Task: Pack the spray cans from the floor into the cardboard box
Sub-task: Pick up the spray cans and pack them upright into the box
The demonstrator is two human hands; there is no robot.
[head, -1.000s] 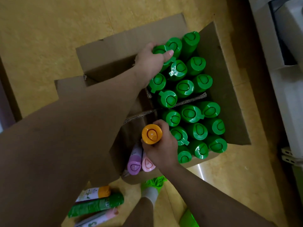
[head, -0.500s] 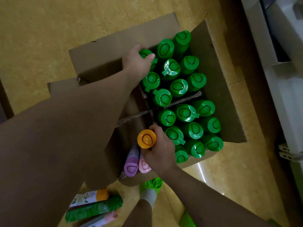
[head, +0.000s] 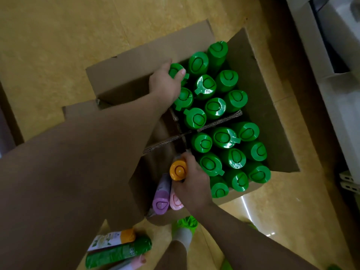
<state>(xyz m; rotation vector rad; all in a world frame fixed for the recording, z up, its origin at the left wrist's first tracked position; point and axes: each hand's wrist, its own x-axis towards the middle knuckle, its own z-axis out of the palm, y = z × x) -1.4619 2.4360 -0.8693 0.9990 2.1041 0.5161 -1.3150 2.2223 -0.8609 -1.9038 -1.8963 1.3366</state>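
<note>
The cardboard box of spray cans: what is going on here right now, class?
A person is packing spray cans into a cardboard box on the floor. The right hand holds an orange-capped can upright over the near-left compartment, beside a purple-capped can and a pink-capped can. The left hand grips a green-capped can at the far side. Most of the box holds green cans. More cans lie on the floor.
</note>
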